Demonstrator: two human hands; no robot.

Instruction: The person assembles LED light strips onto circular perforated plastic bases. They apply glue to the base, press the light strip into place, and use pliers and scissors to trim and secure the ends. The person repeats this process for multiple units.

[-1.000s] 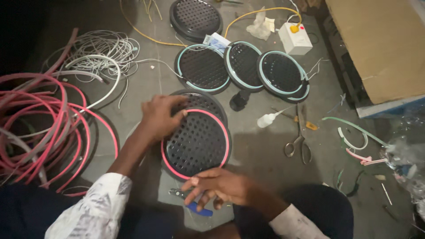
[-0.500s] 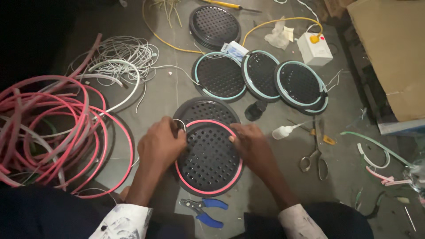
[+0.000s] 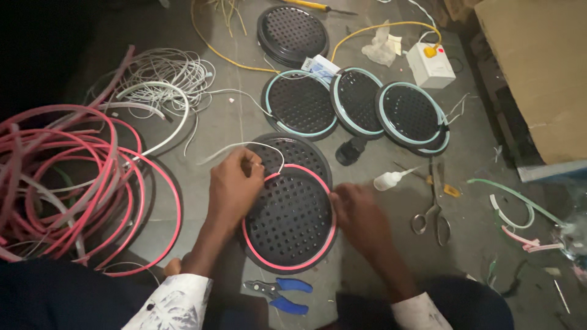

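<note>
Here, perforated disc (image 3: 290, 218) flat (no long axis).

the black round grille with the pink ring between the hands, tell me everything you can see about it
The black round grille is a flat perforated disc, plastic by the look, its face dotted with rows of round holes. A pink flexible strip runs around its rim. It lies face up on the grey floor, overlapping a second black grille behind it. The left hand pinches a thin white wire at its upper left edge; the right hand rests against its right rim.
</note>
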